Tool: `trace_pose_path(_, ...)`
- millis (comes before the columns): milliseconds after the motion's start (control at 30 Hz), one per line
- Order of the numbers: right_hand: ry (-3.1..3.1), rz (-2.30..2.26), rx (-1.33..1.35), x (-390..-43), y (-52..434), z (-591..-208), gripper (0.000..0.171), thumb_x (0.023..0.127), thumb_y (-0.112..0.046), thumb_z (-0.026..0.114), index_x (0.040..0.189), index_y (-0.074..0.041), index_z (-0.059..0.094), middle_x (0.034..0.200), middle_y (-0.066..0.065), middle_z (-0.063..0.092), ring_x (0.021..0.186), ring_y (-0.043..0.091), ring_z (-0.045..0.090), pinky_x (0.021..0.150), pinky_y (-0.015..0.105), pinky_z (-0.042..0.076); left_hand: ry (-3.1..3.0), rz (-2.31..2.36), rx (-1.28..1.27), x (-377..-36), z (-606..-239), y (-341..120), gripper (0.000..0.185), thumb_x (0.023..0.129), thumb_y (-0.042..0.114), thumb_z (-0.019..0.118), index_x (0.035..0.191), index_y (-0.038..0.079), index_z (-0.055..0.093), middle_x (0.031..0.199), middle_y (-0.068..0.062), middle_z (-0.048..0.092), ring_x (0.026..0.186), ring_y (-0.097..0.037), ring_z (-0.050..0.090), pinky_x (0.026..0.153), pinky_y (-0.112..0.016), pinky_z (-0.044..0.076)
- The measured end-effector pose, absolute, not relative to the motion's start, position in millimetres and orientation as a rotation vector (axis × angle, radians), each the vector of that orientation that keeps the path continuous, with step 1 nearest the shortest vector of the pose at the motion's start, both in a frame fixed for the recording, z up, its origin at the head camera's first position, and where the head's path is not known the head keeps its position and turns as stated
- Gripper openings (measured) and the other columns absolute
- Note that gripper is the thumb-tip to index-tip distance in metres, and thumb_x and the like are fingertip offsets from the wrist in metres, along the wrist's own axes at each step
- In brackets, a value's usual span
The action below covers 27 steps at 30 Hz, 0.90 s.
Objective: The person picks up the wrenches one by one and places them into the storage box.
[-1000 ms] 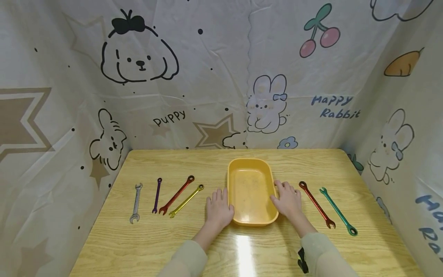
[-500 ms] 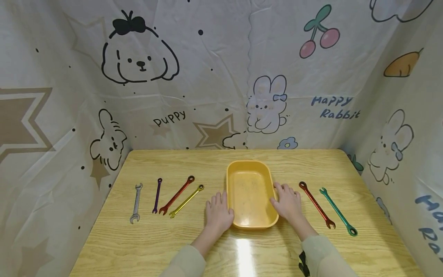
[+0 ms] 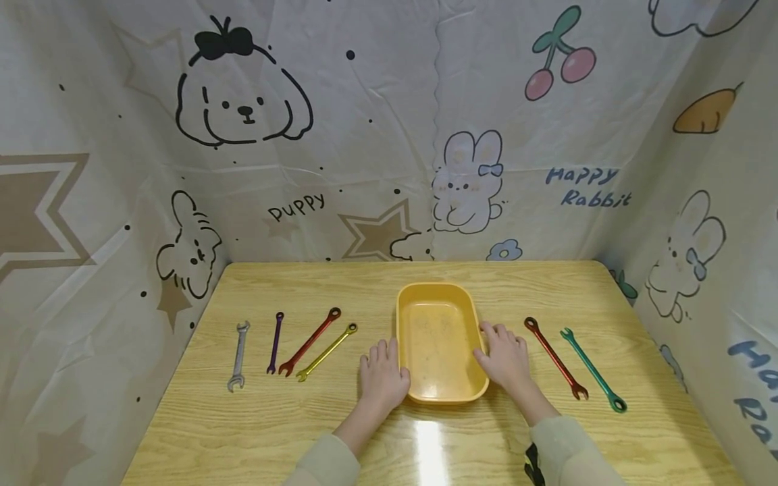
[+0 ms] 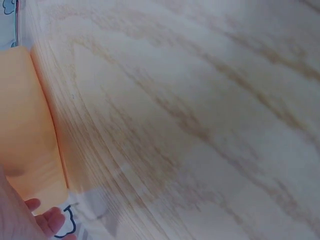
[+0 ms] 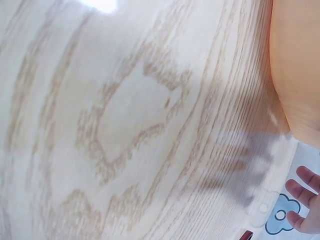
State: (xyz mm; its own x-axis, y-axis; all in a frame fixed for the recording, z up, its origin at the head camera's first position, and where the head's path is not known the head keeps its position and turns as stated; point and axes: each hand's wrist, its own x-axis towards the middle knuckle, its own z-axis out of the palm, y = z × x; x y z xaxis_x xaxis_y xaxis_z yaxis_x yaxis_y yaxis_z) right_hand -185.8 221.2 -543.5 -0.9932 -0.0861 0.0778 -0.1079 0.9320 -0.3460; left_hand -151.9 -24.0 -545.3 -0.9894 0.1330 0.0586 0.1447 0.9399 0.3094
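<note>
A yellow plastic basin [image 3: 440,344] lies on the wooden table in the middle of the head view, nothing inside it. My left hand [image 3: 383,381] rests along its left side, fingers pointing forward and thumb at the wall. On the right side my right hand [image 3: 507,356] lies against the basin, its thumb at the rim and fingers relaxed. The left wrist view shows the outer wall of the basin [image 4: 27,125] with the fingertips [image 4: 50,220] near its lower end. Fingers of the right hand [image 5: 305,200] appear at the edge of the right wrist view.
Left of the basin lie a silver wrench [image 3: 239,356], a purple wrench [image 3: 275,343], a red wrench [image 3: 310,341] and a yellow wrench [image 3: 327,352]. To the right are another red wrench [image 3: 556,358] and a green wrench [image 3: 593,370]. A printed cloth [image 3: 365,135] encloses the table.
The basin has slid slightly toward me, mostly in the first half second, with both hands at its sides moving slightly along. The wrenches stay where they were.
</note>
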Motion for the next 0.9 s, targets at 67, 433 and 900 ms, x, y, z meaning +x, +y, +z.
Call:
trace_pose_path(67,-3.031,0.545,0.152,-186.2,221.0,-543.4,0.050,0.085,-0.032,0.055,0.130,-0.014,0.044,0.121,0.017,0.049,0.110,0.038,0.045,0.092,0.061,0.024,-3.061,-0.490,-0.216,-152.1,-543.8,-24.2,0.053,0.085,0.026,0.048,0.131,0.005,0.035,0.116,-0.014,0.043,0.102,-0.029,0.040,0.088,-0.048,0.032)
trace_pose_path(433,-3.052,0.523,0.150,-185.6,218.9,-537.6,0.050,0.084,-0.032,0.057,0.129,-0.013,0.045,0.121,0.017,0.048,0.111,0.037,0.045,0.093,0.061,0.024,-3.117,-0.448,-0.248,-158.1,-530.0,-26.3,0.044,0.079,0.025,0.051,0.117,0.004,0.045,0.107,-0.014,0.045,0.097,-0.030,0.042,0.086,-0.051,0.034)
trace_pose_path(900,-3.037,0.507,0.150,-185.2,219.6,-539.9,0.050,0.083,-0.032,0.056,0.128,-0.013,0.045,0.120,0.017,0.049,0.110,0.036,0.046,0.092,0.060,0.025,-3.070,-0.362,-0.243,-174.6,-524.3,-26.4,0.044,0.078,0.036,0.057,0.109,0.007,0.048,0.101,-0.012,0.046,0.095,-0.028,0.043,0.083,-0.047,0.035)
